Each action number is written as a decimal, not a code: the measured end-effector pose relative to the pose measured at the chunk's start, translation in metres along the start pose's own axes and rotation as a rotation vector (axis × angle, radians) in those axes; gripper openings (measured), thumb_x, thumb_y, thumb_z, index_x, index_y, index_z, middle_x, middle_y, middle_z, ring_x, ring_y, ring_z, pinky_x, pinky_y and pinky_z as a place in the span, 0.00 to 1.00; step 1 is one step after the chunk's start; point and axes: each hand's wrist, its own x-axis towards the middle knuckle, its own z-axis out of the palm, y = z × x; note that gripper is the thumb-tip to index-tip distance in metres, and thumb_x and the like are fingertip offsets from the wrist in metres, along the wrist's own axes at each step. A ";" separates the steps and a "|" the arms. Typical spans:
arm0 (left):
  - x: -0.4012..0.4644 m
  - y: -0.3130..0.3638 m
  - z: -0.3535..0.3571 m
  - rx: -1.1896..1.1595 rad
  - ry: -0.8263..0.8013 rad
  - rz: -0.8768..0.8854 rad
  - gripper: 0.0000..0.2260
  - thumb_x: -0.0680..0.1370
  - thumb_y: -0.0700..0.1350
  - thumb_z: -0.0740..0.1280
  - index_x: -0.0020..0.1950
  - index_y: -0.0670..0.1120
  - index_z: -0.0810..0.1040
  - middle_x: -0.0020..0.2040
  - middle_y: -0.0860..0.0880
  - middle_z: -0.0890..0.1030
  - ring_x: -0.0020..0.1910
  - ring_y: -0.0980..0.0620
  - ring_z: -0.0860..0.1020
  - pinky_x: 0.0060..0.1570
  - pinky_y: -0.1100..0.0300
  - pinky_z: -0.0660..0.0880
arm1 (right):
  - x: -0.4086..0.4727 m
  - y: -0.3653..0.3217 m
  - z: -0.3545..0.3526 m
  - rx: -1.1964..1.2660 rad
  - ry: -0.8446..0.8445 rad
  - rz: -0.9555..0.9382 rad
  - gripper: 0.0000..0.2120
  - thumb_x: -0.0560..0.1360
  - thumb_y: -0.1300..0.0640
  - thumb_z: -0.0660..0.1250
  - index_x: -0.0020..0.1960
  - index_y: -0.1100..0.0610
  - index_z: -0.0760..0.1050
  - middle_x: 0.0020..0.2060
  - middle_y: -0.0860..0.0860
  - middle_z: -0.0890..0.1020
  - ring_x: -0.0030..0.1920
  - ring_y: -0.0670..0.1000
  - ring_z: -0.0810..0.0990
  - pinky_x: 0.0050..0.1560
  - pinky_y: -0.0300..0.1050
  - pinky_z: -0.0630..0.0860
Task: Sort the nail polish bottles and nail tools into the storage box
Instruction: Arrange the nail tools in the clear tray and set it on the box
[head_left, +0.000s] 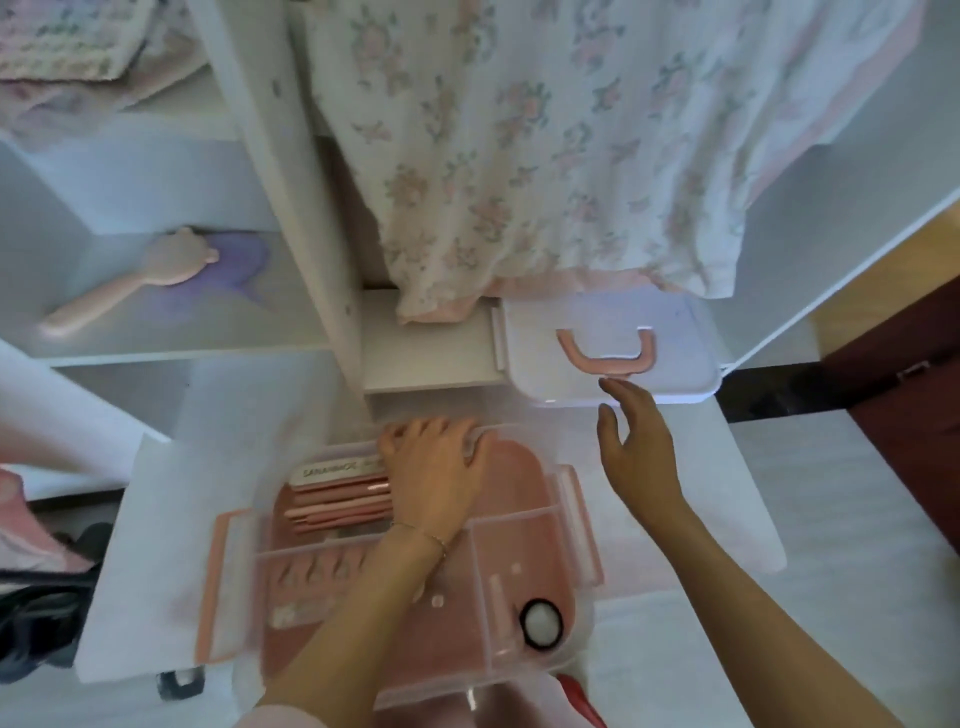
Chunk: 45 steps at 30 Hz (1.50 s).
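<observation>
The box (524, 525) is seen open at the six o'clock part of the view, on a white cloth over the desk (857, 519). Its lid (608, 353) is lying apart at one o'clock from it, pink handle up.

The left hand (436, 473) is laid over the box's far edge, fingers curled over the rim at twelve o'clock of the box; whether anything is pinched under them cannot be told. The right hand (634, 441) is held in the air between box and lid, fingers spread and relaxed, nothing in it, its fingertips just short of the lid's near edge.

Much of the sorting looks done. A row of pink tools (337, 504) is packed in the compartment at ten o'clock, a white file alongside. Small nail tips are seen in the compartment at eight o'clock, blurred. A round black-rimmed pot (541, 622) is sitting in the compartment at five o'clock.

No polish bottles can be made out with certainty, in the box or outside it. By the look of it, the lid is what is left to be fitted.
</observation>
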 end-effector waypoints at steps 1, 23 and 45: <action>0.001 0.002 0.002 0.006 0.024 -0.009 0.08 0.76 0.52 0.63 0.44 0.52 0.81 0.44 0.51 0.83 0.48 0.47 0.77 0.55 0.52 0.58 | 0.014 0.008 -0.002 -0.059 0.019 -0.042 0.13 0.76 0.65 0.62 0.60 0.62 0.74 0.57 0.55 0.77 0.58 0.54 0.74 0.58 0.37 0.66; 0.001 0.006 0.013 0.058 0.113 -0.007 0.15 0.73 0.54 0.57 0.40 0.50 0.81 0.39 0.52 0.82 0.42 0.47 0.79 0.50 0.53 0.59 | 0.120 0.060 -0.015 -0.409 -0.295 -0.315 0.12 0.77 0.66 0.57 0.57 0.64 0.75 0.51 0.61 0.78 0.51 0.62 0.74 0.56 0.52 0.65; -0.002 -0.019 -0.049 -0.808 0.178 -0.280 0.11 0.80 0.48 0.55 0.58 0.51 0.75 0.55 0.52 0.77 0.55 0.55 0.73 0.55 0.63 0.66 | 0.074 -0.047 -0.042 -0.143 -0.331 -0.131 0.12 0.78 0.51 0.60 0.57 0.54 0.76 0.49 0.49 0.81 0.49 0.50 0.76 0.46 0.35 0.64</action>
